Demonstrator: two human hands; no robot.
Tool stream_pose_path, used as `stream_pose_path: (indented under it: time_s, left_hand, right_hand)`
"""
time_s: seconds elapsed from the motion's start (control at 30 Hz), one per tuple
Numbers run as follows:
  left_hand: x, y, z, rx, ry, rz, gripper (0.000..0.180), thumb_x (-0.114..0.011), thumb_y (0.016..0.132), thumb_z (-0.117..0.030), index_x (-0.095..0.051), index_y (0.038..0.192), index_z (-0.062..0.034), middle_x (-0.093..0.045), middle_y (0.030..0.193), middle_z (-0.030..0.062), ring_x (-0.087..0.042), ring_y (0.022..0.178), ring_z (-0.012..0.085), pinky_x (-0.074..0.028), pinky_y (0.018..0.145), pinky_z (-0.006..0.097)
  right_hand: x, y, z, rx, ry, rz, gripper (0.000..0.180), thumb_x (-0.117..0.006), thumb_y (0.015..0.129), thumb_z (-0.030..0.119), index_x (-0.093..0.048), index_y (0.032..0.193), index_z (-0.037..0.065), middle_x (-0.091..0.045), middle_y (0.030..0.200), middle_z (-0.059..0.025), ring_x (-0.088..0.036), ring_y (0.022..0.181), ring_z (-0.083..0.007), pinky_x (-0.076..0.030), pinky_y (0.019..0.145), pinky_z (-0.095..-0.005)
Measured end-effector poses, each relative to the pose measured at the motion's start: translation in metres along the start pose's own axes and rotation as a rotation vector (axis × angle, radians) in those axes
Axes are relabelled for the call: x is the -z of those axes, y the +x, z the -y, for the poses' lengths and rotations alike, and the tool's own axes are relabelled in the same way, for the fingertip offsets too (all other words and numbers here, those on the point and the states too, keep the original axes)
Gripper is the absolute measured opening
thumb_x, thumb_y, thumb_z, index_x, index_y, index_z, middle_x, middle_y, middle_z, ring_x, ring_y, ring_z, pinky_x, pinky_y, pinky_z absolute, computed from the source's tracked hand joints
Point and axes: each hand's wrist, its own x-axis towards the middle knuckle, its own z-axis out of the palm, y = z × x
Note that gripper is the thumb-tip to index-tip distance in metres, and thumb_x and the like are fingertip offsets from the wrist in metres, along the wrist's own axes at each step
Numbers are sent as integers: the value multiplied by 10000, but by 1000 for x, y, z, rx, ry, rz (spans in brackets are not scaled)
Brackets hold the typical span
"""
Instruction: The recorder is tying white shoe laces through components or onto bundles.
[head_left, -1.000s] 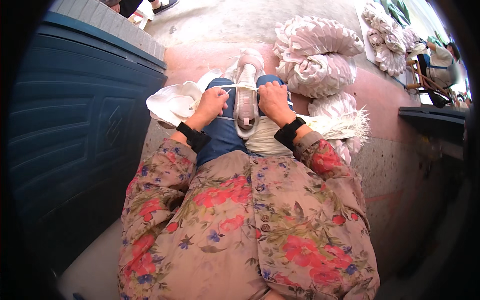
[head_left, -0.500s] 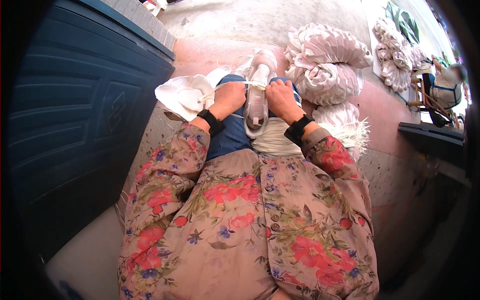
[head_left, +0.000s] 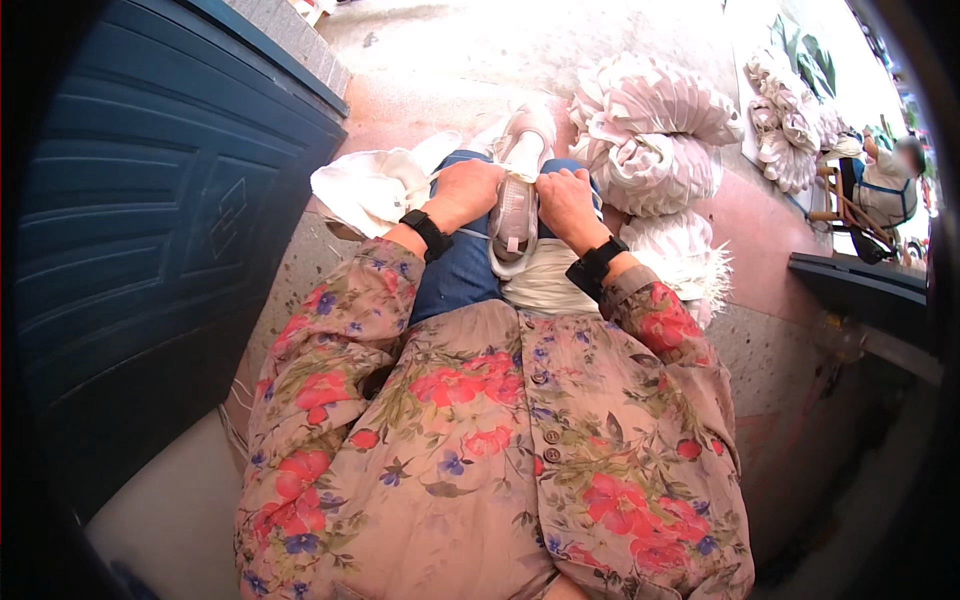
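I sit with a white shoe [head_left: 516, 205] resting on my lap, its sole end pointing toward me. My left hand [head_left: 466, 189] grips the shoe's left side and my right hand [head_left: 565, 196] grips its right side; both wrists wear black bands. A second white shoe [head_left: 530, 130] shows just beyond the hands. White cloth [head_left: 545, 282] lies on my jeans under the right wrist. My floral sleeves fill the lower picture.
A dark blue panelled door [head_left: 150, 250] rises at my left. Crumpled white fabric [head_left: 365, 190] lies beside my left knee. Bundles of pleated white material [head_left: 650, 130] are stacked to the right, more farther back [head_left: 790, 140]. Another person [head_left: 885, 185] sits at far right.
The view has shifted slightly; my hands have stayed on the shoe, drawing closer together around it. Nothing was let go.
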Motion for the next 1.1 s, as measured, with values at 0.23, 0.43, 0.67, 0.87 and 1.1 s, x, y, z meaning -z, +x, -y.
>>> stream_pose_path:
  time_s: [0.23,0.43,0.67,0.87,1.1]
  left_hand:
    - [-7,-4,-14,54,-82,-112,181,-514,758,-209,-633,738,-74,-614,747,140,-597,737,301,-458,591,415]
    - [-21,-20,-19,82,30,-337,382,-624,677,-421,-620,696,-39,-599,735,98,-507,844,266,-375,674,422]
    - [-28,-16,-17,124,21,-294,233,-565,723,-274,-617,738,-47,-589,773,97,-501,858,280,-390,674,432]
    - [-30,-10,-14,218,-176,-200,180,-533,726,-218,-623,778,-71,-603,842,100,-494,915,301,-411,721,443]
    - [-18,-10,-20,48,-156,-383,159,-588,699,-206,-630,784,-78,-602,812,89,-515,840,281,-424,716,401]
  right_hand:
    - [6,-8,-4,-102,5,-143,83,-550,730,164,-569,672,108,-538,708,-42,-508,756,-220,-340,686,-365]
    - [14,-17,5,-174,27,-141,171,-586,711,257,-604,663,94,-547,728,-55,-497,780,-222,-335,673,-378]
    - [7,-18,2,-166,87,-70,195,-556,711,253,-593,692,62,-552,726,-82,-511,788,-243,-346,674,-403]
    - [-8,-16,-10,-145,187,-38,134,-499,714,173,-579,738,69,-549,766,-88,-513,804,-257,-354,701,-423]
    - [-18,-20,-11,-204,383,-161,132,-502,736,170,-596,765,82,-546,768,-76,-513,803,-262,-358,712,-402]
